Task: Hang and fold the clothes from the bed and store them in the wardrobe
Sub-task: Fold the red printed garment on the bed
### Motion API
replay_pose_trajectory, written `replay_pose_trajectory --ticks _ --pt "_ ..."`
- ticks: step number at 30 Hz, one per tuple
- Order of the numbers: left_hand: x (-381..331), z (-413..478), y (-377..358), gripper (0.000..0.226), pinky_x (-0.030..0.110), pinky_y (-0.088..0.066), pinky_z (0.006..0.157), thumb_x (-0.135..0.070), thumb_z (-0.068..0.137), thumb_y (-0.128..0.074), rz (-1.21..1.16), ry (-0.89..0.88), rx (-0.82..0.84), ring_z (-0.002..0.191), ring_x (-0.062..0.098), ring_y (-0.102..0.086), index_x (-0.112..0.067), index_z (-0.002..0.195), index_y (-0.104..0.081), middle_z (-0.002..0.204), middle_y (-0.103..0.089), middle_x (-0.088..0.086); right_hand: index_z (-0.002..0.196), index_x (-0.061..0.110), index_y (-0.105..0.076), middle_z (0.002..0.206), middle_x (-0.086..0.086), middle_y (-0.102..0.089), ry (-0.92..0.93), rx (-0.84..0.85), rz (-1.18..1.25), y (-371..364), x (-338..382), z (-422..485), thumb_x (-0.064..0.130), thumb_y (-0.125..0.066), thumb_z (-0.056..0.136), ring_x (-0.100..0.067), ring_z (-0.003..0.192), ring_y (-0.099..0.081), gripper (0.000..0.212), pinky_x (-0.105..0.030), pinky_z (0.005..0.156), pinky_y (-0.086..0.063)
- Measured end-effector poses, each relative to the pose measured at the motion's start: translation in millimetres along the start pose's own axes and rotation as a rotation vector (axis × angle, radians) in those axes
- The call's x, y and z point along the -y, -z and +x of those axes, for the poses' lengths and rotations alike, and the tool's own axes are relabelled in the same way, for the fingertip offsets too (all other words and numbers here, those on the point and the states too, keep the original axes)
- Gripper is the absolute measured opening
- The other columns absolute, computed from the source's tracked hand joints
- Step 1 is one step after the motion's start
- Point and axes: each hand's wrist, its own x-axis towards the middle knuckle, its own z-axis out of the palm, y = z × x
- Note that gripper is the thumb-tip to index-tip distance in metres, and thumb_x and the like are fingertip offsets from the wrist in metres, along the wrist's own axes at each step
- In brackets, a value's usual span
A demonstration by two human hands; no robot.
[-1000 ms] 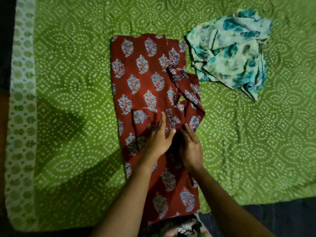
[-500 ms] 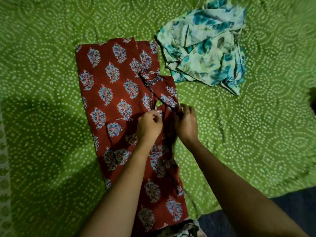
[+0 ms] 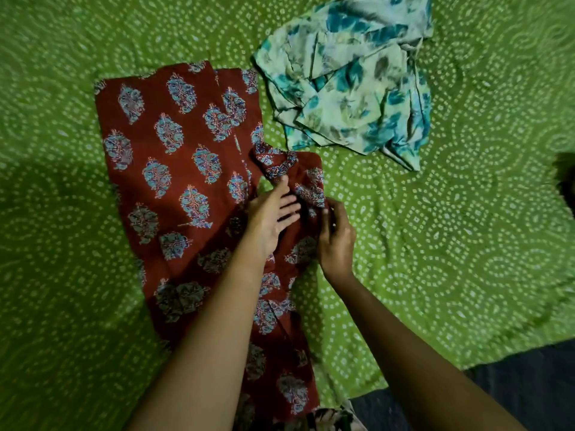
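There's the red garment (image 3: 174, 169) lying 11-to-5 o'clock, flat left hand (image 3: 273, 216) pinning it, right hand (image 3: 336, 241) pinching the sleeve (image 3: 308, 181) that juts toward 12 o'clock.

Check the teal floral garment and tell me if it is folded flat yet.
No, the teal floral garment lies crumpled in a loose heap on the green bedspread, beyond the red printed garment.

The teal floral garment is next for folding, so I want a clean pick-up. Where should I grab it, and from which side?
Probably the pointed corner of the teal floral garment, approached from the near right. It juts free of the crumpled heap and lies flat on the bedspread, clear of the red garment, so a pinch there likely lifts a single layer.
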Motion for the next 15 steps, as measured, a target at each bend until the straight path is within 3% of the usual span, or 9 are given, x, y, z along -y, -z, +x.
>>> replay_pose_trajectory --ticks 3,7,9,12,13,15 --pt "-2 0 -16 0.055 0.039 -0.044 0.094 -0.032 0.092 -0.056 0.018 0.111 0.022 0.126 0.032 -0.046 -0.005 0.138 -0.040 0.141 -0.042 0.019 0.115 -0.004 -0.058 0.104 -0.006 -0.066 0.058 0.020 -0.001 6 -2 -3 0.013 -0.045 0.098 0.001 0.090 -0.055 0.027 -0.006 0.079 -0.042" --pt "-2 3 -29 0.042 0.036 -0.044 0.096 -0.015 0.086 -0.065 -0.218 0.123 -0.032 0.110 0.026 -0.056 -0.001 0.124 -0.052 0.131 -0.054 0.018 0.109 0.003 -0.059 0.093 -0.008 -0.069 0.058 0.072 -0.055 12 -10 -13 0.032 -0.043 0.096 -0.018 0.077 -0.065 0.036 -0.029 0.065 -0.050" --pt "-3 5 -30 0.040 0.031 -0.050 0.086 -0.014 0.083 -0.068 -0.315 0.080 -0.044 0.102 0.022 -0.060 -0.003 0.119 -0.056 0.125 -0.059 0.016 0.104 0.003 -0.058 0.085 -0.009 -0.068 0.014 0.029 -0.089 16 -17 -18 0.032 -0.046 0.096 -0.021 0.067 -0.063 0.032 -0.029 0.056 -0.044" --pt "-7 1 -32 0.035 0.018 -0.053 0.059 -0.013 0.082 -0.068 -0.434 0.009 -0.065 0.092 0.017 -0.064 -0.007 0.116 -0.061 0.118 -0.064 0.013 0.102 0.003 -0.057 0.084 -0.014 -0.068 -0.161 -0.041 -0.136 21 -30 -18 0.022 -0.051 0.096 -0.033 0.071 -0.062 0.021 -0.035 0.059 -0.042" --pt "-7 1 -31 0.040 0.016 -0.054 0.060 -0.013 0.081 -0.069 -0.452 -0.020 -0.093 0.095 0.016 -0.064 -0.009 0.120 -0.061 0.118 -0.064 0.011 0.102 0.004 -0.056 0.085 -0.014 -0.068 -0.228 -0.042 -0.151 22 -32 -18 0.020 -0.052 0.096 -0.034 0.074 -0.063 0.017 -0.037 0.061 -0.043" --pt "-5 2 -29 0.052 0.020 -0.053 0.080 -0.013 0.078 -0.073 -0.411 -0.080 -0.173 0.106 0.015 -0.060 -0.014 0.127 -0.055 0.120 -0.062 0.007 0.101 0.008 -0.054 0.087 -0.012 -0.068 -0.316 -0.029 -0.157 25 -35 -18 0.016 -0.054 0.093 -0.033 0.078 -0.063 0.011 -0.037 0.064 -0.046"
